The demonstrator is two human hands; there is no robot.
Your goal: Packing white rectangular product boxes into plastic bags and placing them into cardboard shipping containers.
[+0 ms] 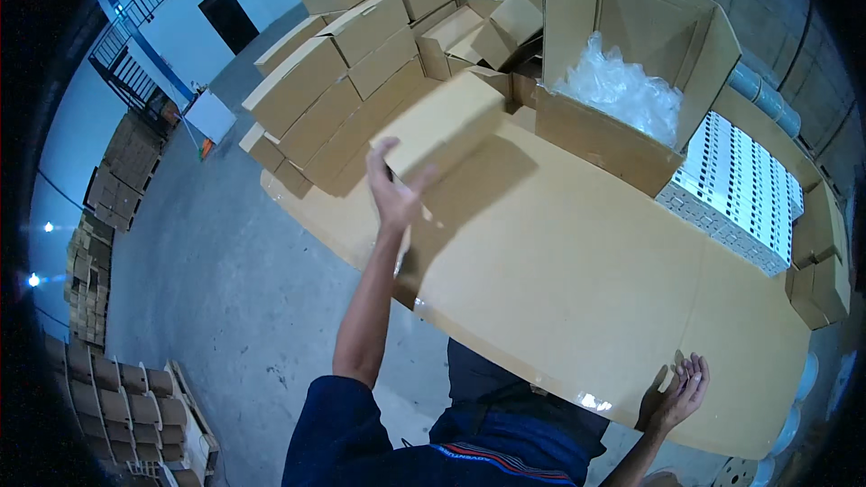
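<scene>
Our left hand point(394, 188) grasps a closed box point(442, 124) by one end, aloft over the table's point(577, 280) far-left edge. Our right hand point(678, 390), fingers spread loose, rests at the near edge. A one-handed end grip could let the box tip and drop onto the stacked boxes point(334, 81).

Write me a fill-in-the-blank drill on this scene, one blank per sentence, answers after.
1. The left hand holds up a closed cardboard ____.
2. The right hand rests on the near edge of the ____.
3. The big open box holds clear ____ bags.
4. Right of that open box lies a ____ tray of small slots.

Missing words: box; table; plastic; white
</scene>
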